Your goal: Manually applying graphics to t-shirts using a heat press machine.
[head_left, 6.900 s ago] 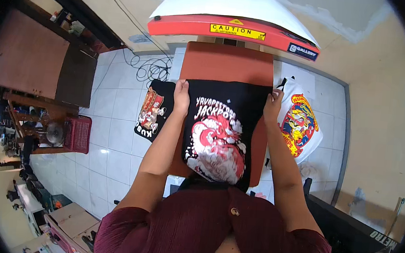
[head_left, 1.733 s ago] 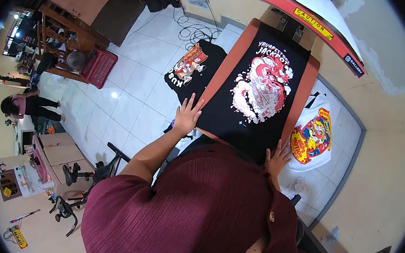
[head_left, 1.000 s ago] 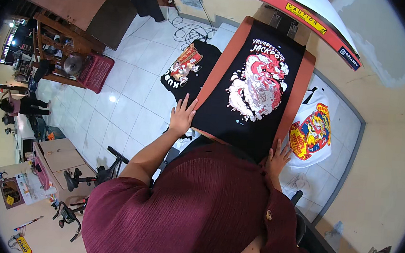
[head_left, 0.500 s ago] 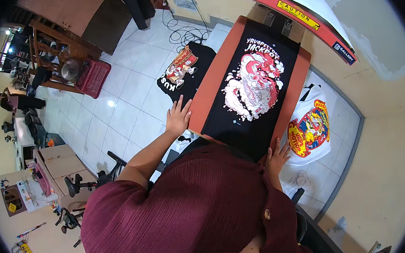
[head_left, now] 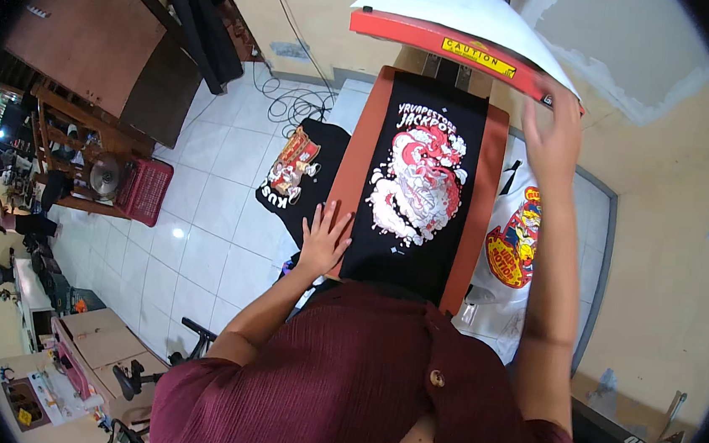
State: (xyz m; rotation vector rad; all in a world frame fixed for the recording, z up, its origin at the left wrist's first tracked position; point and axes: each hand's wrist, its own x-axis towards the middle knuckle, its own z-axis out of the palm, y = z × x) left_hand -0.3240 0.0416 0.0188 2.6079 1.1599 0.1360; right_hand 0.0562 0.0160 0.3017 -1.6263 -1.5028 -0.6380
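Note:
My left hand [head_left: 322, 244] lies with fingers spread at the left edge of an orange heat-press pad [head_left: 487, 174]. A black shirt [head_left: 388, 267] with a pink-and-white dragon print lies flat on the pad. My right hand [head_left: 554, 142] is raised to the right end of the raised press top [head_left: 405, 28], a red housing with white cover, thumb apart and fingertips blurred at its edge; whether they touch it I cannot tell. Another printed black shirt [head_left: 311, 184] lies left of the pad, a white printed one [head_left: 504, 201] at its right.
Coiled cables [head_left: 284, 106] lie on the tiled floor by the wall. A red basket [head_left: 145, 190] stands by wooden furniture. An exercise bike [head_left: 128, 383] and cabinet [head_left: 96, 330] are at lower left. Another person [head_left: 38, 226] stands at the far left.
My right hand has left the pad's lower right edge and risen to the press top. My left hand still rests at the left edge. The view has turned toward the press.

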